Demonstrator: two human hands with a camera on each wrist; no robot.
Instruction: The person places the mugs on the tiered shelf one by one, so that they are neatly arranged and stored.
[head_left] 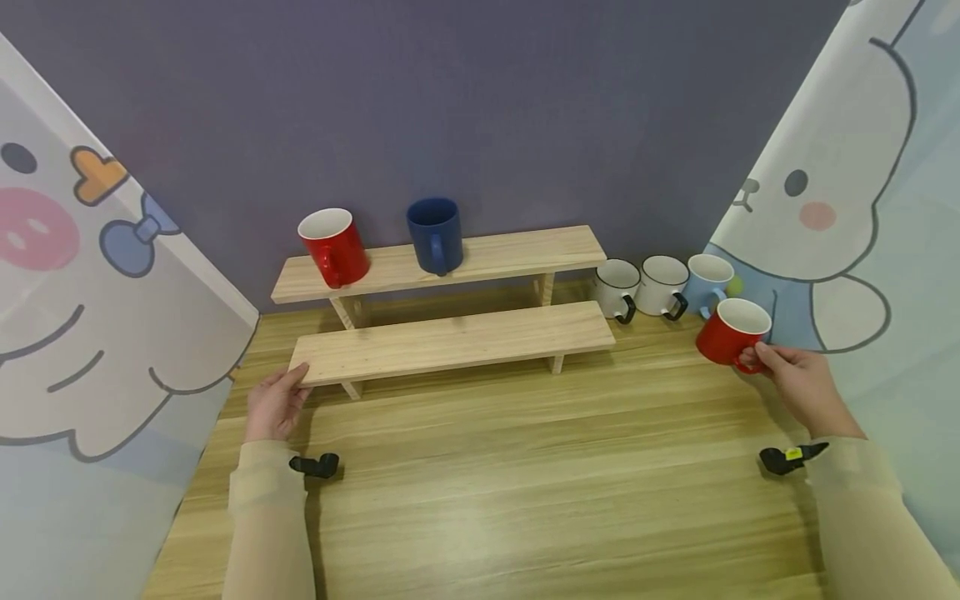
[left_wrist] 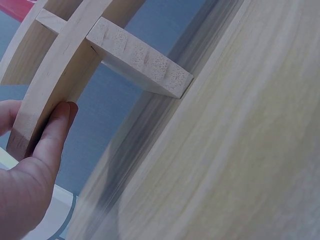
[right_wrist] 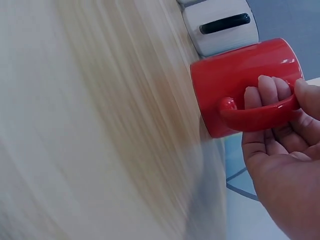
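Note:
At the right, my right hand (head_left: 802, 383) holds a red mug (head_left: 726, 335) by its handle, the fingers passing through the loop in the right wrist view. Whether that mug touches the table cannot be told for sure. My left hand (head_left: 275, 404) grips the left end of the lower board of a two-step wooden shelf (head_left: 457, 340), thumb on top and fingers beneath. On the upper board, another red mug (head_left: 345, 257) stands toward the left, with a dark blue mug (head_left: 442, 242) to its right. Both have their handles facing me.
Two white mugs (head_left: 609, 292) with black handles and a light blue mug (head_left: 701, 287) stand in a row right of the shelf, just behind the held mug. A wood-grain table (head_left: 480, 483) lies under everything. A grey wall panel (head_left: 480, 108) rises behind, with cartoon-printed panels on both sides.

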